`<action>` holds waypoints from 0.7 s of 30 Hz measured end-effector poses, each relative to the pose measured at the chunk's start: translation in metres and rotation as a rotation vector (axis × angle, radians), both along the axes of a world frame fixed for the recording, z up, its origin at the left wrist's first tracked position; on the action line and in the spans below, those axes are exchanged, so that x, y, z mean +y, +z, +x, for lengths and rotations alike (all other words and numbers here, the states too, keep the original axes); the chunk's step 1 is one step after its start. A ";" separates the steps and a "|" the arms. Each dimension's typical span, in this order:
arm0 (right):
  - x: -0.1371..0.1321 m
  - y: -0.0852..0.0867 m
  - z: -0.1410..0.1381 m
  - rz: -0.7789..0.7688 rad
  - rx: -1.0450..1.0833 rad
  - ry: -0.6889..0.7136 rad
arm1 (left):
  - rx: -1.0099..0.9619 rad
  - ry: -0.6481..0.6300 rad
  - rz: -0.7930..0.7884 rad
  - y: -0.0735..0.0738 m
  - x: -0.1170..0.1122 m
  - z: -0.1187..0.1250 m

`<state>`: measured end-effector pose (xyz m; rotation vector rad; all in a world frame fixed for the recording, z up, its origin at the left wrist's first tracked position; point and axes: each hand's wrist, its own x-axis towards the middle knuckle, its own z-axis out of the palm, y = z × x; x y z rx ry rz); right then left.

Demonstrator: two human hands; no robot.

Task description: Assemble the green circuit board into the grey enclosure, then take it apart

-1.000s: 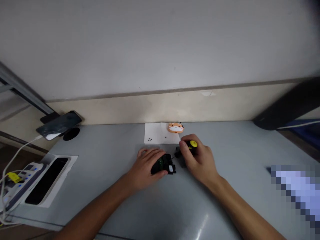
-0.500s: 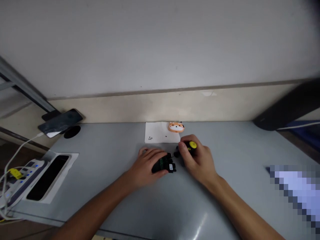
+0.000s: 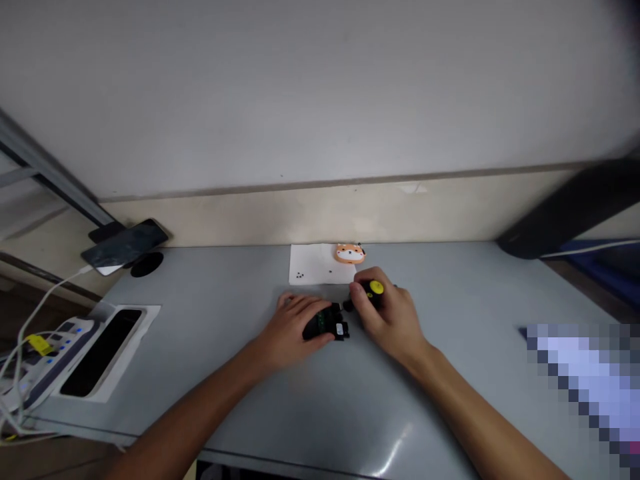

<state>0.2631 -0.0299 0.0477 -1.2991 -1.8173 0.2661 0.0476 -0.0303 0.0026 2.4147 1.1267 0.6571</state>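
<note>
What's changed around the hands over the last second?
The right hand and its yellow-ended black tool shifted slightly left, closer to the dark device. Nothing was taken hold of or let go. The left hand stayed on the device; the white paper and orange case stayed put. The camera view drifted slightly.

Left fingers (image 3: 311, 309) hold a device (image 3: 326, 323), right fingers (image 3: 363, 303) a yellow-capped tool (image 3: 375, 289).

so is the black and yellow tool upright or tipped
Tipped: in the right hand, the tool has its yellow end to the right and its dark nose to the left, toward the black device.
</note>
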 end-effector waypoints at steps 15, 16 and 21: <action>0.001 -0.002 -0.001 -0.027 0.013 0.005 | 0.008 -0.016 -0.001 -0.002 0.001 0.000; 0.001 -0.001 -0.001 -0.034 0.008 0.016 | 0.007 -0.015 -0.005 -0.001 0.001 0.000; -0.001 0.003 -0.001 -0.045 0.002 0.073 | 0.012 -0.020 -0.038 0.001 0.001 0.000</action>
